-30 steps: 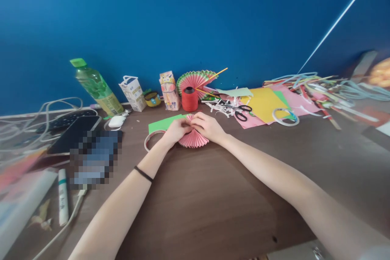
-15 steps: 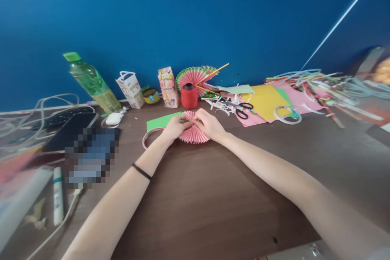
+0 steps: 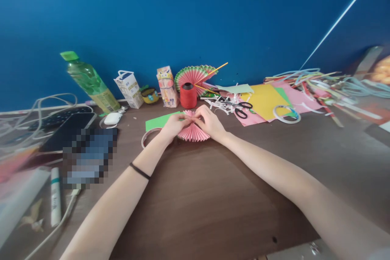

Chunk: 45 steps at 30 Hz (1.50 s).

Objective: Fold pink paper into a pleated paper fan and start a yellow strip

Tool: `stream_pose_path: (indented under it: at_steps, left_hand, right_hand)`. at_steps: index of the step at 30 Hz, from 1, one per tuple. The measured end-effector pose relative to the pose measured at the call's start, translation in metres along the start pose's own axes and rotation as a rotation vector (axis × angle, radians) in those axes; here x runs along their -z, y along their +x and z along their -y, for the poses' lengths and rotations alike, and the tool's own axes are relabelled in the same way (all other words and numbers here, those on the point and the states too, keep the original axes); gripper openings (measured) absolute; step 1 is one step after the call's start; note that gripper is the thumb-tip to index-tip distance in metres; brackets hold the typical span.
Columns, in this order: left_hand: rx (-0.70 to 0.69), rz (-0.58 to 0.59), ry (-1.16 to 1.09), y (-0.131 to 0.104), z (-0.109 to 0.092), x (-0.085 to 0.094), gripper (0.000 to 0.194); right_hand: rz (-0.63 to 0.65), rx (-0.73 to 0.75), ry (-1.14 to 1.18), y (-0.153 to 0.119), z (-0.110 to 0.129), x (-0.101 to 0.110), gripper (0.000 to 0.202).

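Observation:
A pink pleated paper fan point(image 3: 193, 133), spread into a round shape, lies between my two hands on the brown table. My left hand point(image 3: 176, 125) pinches it near the middle from the left. From the right, my right hand point(image 3: 209, 122) closes its fingers on the same central part, the two sets of fingertips almost meeting. What lies right under the fingertips is hidden. Beside my left hand are a green paper sheet point(image 3: 158, 122) and a roll of tape point(image 3: 144, 139), partly covered by that hand and wrist.
Behind the hands stand a red thread spool point(image 3: 188, 96) and pink-and-green pleated fans point(image 3: 191, 76). Scissors point(image 3: 242, 109), paper scraps and coloured sheets point(image 3: 260, 101) lie to the right. On the left are a green bottle point(image 3: 89, 83), cartons, a phone point(image 3: 91, 156), a marker point(image 3: 55, 197) and cables.
The view has shifted very slightly. Both hands stay on the pink fan, with the right hand's knuckles raised a little.

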<state>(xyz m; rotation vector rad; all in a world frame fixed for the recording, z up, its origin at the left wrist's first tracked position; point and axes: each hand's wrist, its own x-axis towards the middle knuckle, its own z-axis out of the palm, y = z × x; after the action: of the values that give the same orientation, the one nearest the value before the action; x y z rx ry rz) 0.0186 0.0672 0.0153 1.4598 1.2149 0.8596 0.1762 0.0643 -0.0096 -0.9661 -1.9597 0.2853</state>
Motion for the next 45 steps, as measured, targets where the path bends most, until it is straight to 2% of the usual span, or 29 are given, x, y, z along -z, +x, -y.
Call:
stream_pose_path:
  at_steps: [5,9,18,26,31,38,45]
  left_hand:
    - [0.032,0.102,0.006,-0.001,-0.001,0.006,0.026]
    - [0.034,0.164,0.011,0.001,0.000,0.010,0.025]
    - [-0.118,0.224,0.178,0.005,0.001,0.015,0.023]
    - [-0.238,0.256,0.346,0.009,-0.001,0.016,0.019]
    - [-0.232,0.258,0.356,0.009,0.001,0.017,0.021]
    - [-0.222,0.268,0.310,0.004,-0.002,0.015,0.018]
    - [-0.258,0.252,0.375,0.004,-0.001,0.012,0.022]
  right_hand:
    - [0.054,-0.017,-0.053,-0.001,0.005,0.002,0.015]
    - [0.108,0.035,-0.095,-0.001,0.008,0.004,0.016]
    - [0.164,0.169,-0.171,-0.001,0.005,0.000,0.018]
    - [0.169,0.162,-0.145,-0.001,0.004,0.001,0.020]
    - [0.111,0.089,-0.030,-0.002,0.008,0.002,0.019]
    - [0.080,-0.188,0.274,-0.001,0.007,0.001,0.023]
    - [0.079,-0.234,0.351,0.001,0.005,0.000,0.024]
